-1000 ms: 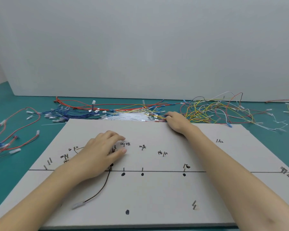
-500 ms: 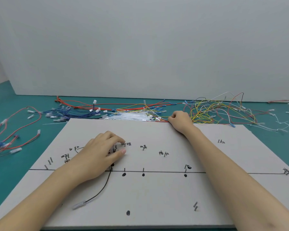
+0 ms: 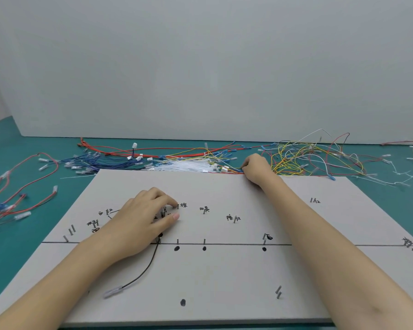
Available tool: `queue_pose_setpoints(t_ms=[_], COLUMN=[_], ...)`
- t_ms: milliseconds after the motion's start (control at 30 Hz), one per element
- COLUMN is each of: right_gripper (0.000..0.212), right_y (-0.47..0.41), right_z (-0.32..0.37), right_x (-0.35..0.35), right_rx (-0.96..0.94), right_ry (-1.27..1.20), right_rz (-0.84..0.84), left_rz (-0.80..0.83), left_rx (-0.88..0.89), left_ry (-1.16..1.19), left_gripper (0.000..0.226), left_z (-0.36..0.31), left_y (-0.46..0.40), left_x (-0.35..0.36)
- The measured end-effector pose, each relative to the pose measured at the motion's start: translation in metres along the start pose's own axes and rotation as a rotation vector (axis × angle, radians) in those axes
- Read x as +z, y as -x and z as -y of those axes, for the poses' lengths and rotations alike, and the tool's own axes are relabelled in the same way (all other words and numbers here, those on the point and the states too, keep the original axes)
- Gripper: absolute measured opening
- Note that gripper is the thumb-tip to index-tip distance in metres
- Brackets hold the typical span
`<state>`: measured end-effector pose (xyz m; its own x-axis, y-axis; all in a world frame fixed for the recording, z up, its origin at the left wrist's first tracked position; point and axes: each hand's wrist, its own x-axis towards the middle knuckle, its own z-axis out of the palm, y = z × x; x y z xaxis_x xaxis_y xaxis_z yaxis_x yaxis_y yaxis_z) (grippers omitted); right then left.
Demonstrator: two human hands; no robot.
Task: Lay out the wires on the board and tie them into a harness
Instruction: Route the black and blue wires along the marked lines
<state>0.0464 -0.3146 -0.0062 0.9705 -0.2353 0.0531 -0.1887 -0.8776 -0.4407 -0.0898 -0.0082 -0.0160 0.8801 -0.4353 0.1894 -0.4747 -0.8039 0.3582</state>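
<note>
A grey board (image 3: pixel 224 282) with metal pegs, black dots and handwritten labels lies flat in front of me. A black wire (image 3: pixel 143 272) with a clear end sleeve runs from a peg near the board's middle line down toward the front left. My left hand (image 3: pixel 141 222) rests over the wire's upper end among the pegs, fingers curved with thumb and forefinger around a small terminal. My right hand (image 3: pixel 256 169) is curled at the board's far edge, pinching orange and red wires (image 3: pixel 234 171) from the pile there.
Loose wires lie on the teal table behind the board: blue ones (image 3: pixel 100 163) at left, white cable ties (image 3: pixel 184 166) in the middle, a yellow and red tangle (image 3: pixel 315 158) at right. More red wires (image 3: pixel 17 194) sit far left. A plain grey wall stands behind.
My right hand has drawn back slightly toward the right along the board's far edge and closed on wires. My left hand has hardly moved.
</note>
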Motion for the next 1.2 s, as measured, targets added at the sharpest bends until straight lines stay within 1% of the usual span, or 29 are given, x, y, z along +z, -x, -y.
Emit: queue_pose_setpoints(t_ms=[200, 267, 333, 433, 500, 567, 633, 700, 767, 900, 1000, 1100, 1167, 1200], right_gripper=[0.02, 0.024, 0.027, 0.025, 0.024, 0.024, 0.023, 0.021, 0.021, 0.019, 0.017, 0.017, 0.019, 0.024], right_y=[0.001, 0.001, 0.0, -0.001, -0.002, -0.002, -0.001, -0.001, -0.001, -0.003, -0.004, -0.004, -0.003, -0.003], right_z=[-0.008, -0.009, -0.01, -0.01, -0.011, -0.013, -0.013, -0.013, -0.011, -0.009, -0.01, -0.011, -0.012, -0.013], right_x=[-0.002, -0.004, -0.008, -0.012, -0.012, -0.011, -0.011, -0.014, -0.02, -0.032, -0.035, -0.034, -0.033, -0.031], right_rx=[-0.004, 0.003, 0.001, -0.023, -0.045, -0.059, -0.064, -0.055, -0.008, 0.113, 0.138, 0.167, 0.167, 0.145], right_ry=[-0.108, -0.142, -0.15, -0.119, -0.119, -0.212, -0.386, -0.593, -0.787, -1.123, -1.191, -1.199, -1.161, -1.099], right_rz=[0.02, 0.045, 0.064, 0.081, 0.034, -0.071, -0.172, -0.237, -0.26, -0.237, -0.244, -0.311, -0.323, -0.292], left_rz=[0.003, 0.003, 0.003, 0.005, 0.001, -0.003, -0.005, -0.006, -0.007, -0.007, -0.008, -0.009, -0.011, -0.012], left_rx=[0.004, 0.005, 0.003, 0.001, 0.0, 0.003, 0.005, 0.005, 0.003, 0.004, 0.002, -0.001, 0.002, 0.003], left_ry=[0.006, 0.013, 0.016, 0.018, 0.025, 0.027, 0.025, 0.027, 0.027, 0.024, 0.025, 0.021, 0.02, 0.02], left_gripper=[0.031, 0.03, 0.03, 0.029, 0.029, 0.029, 0.029, 0.029, 0.029, 0.03, 0.031, 0.03, 0.03, 0.029], left_z=[0.0, 0.0, 0.0, 0.0, 0.001, 0.001, 0.0, 0.0, 0.001, 0.001, 0.001, 0.0, 0.0, 0.0], left_y=[0.0, 0.0, 0.0, 0.0, 0.0, 0.0, 0.0, 0.0, -0.001, -0.001, 0.0, -0.001, -0.001, -0.001], left_x=[-0.001, -0.001, -0.001, -0.001, -0.001, -0.001, -0.001, -0.001, -0.001, -0.001, 0.0, -0.001, -0.001, -0.001])
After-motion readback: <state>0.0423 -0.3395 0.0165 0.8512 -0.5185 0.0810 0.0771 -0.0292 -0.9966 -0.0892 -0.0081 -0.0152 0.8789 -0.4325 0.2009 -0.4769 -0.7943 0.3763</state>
